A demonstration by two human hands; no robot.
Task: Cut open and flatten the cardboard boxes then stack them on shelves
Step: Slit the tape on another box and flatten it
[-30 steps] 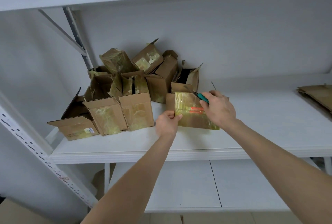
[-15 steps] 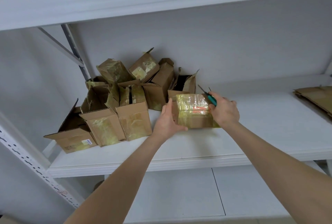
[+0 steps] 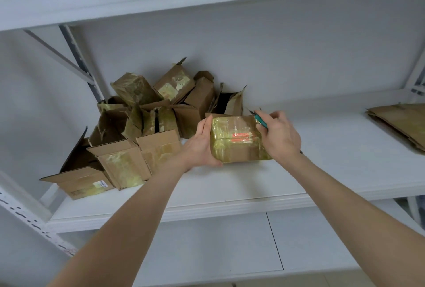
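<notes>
Both hands have shifted round the taped box [image 3: 234, 144] since a second ago: the left hand [image 3: 202, 146], which pinched a lower corner, now cups the box's left end, and the box has turned so its glossy taped face with the orange label looks up at the camera.

The left hand's fingers lie close together along that end, with the thumb hooked round the lower front edge. The right hand [image 3: 279, 137] presses on the right end, its fingers curled round a teal-handled cutting tool [image 3: 259, 119] whose thin metal tip pokes out past the box's back top corner. The box sits low over the middle shelf [image 3: 230, 197], just right of the pile of opened boxes [image 3: 142, 125]; whether it touches the board I cannot tell. Flattened cardboard [image 3: 400, 123] lies well apart at the shelf's right end.

By my reading the box is being positioned for a cut, and its tape is not yet slit.

The risks look plain:
- The tape is slick, so the blade could skid off it toward the left thumb and fingers.
- One hand both steadies the box and carries the tool, so either could slip.
- A shove leftward could topple the leaning pile.
</notes>
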